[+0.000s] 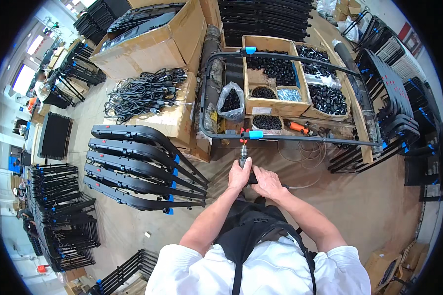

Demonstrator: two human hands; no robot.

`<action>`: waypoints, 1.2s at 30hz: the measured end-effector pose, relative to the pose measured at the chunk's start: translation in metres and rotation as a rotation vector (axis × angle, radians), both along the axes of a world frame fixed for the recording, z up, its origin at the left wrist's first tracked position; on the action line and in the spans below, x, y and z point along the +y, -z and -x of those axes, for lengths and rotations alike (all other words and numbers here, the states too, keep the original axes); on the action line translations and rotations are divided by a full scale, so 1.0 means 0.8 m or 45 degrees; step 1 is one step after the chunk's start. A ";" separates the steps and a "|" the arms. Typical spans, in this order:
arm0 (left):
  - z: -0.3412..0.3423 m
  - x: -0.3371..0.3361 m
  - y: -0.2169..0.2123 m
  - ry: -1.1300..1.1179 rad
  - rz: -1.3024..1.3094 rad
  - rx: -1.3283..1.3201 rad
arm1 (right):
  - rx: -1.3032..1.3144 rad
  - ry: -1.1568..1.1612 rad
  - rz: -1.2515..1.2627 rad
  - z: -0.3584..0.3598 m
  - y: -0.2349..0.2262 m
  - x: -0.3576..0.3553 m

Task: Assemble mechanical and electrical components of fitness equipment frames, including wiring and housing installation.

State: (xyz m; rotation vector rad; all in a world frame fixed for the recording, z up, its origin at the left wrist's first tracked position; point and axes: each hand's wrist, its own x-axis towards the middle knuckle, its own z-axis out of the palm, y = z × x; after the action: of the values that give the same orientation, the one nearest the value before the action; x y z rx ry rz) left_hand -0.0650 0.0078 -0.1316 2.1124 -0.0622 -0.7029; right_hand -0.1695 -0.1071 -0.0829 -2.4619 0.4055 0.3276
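Note:
A drill (244, 156) with a metal chuck points away from me, its tip up against the near bar of a black tubular frame (300, 139), close to a red piece on that bar. My left hand (239, 174) is wrapped round the drill's body, thumb along the top. My right hand (267, 182) closes round its rear and handle, which the fingers mostly hide. A thin hose leads off to the right beside the right hand. Blue clips (256, 134) sit on the frame, which lies across the bench over boxes of parts.
Open cartons (253, 103) of black caps and screws stand on the bench, with a plastic bag (231, 102) of black parts. An orange tool (299, 128) lies behind the near bar. Coiled black cables (142, 96) cover a carton at left. Several black frames (138, 167) stand at left.

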 end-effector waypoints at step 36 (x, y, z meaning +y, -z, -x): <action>0.056 -0.016 -0.010 0.021 0.187 0.064 | -0.181 0.065 0.157 0.063 0.010 -0.006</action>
State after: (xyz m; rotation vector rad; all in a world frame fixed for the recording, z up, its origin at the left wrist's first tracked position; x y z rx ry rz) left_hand -0.1098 -0.0052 -0.1238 1.9552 -0.1006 -0.7387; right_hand -0.2201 -0.1119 -0.0908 -2.5703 0.4382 0.1080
